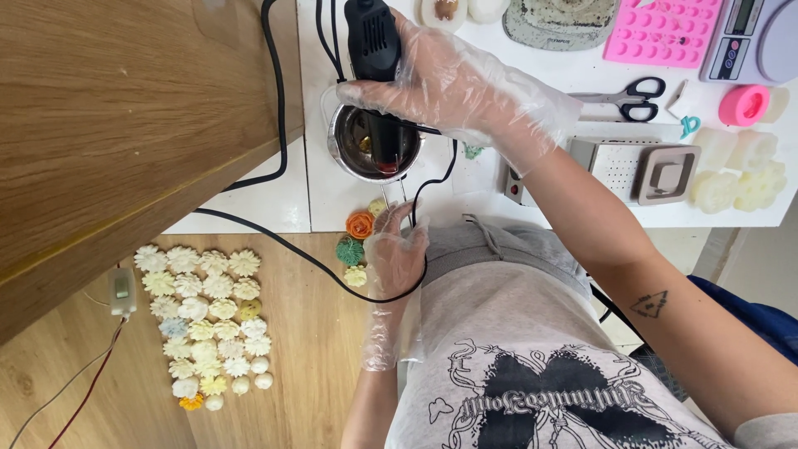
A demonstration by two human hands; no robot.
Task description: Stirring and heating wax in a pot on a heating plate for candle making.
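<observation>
The black heat gun (372, 50) points nozzle-down into a small metal pot (371, 143) that stands on the white tabletop (332, 195), its red-glowing tip inside the pot's rim. The right hand (453, 83), in a clear plastic glove, is wrapped around the gun's body in a closed grip. The left hand (397, 249), gloved the same way, pinches the pot's thin wire handle (397, 198) at the tabletop's near edge. Just beside that hand lie an orange flower shape (360, 224) and a green one (350, 249). A black cord (278, 100) runs off the gun across the tabletop. Farther right are scissors (628, 96), a pink mould (665, 32) and pale wax pieces (740, 170). On the wooden floor (307, 357) at left, rows of cream flower shapes (208, 320) lie together.
</observation>
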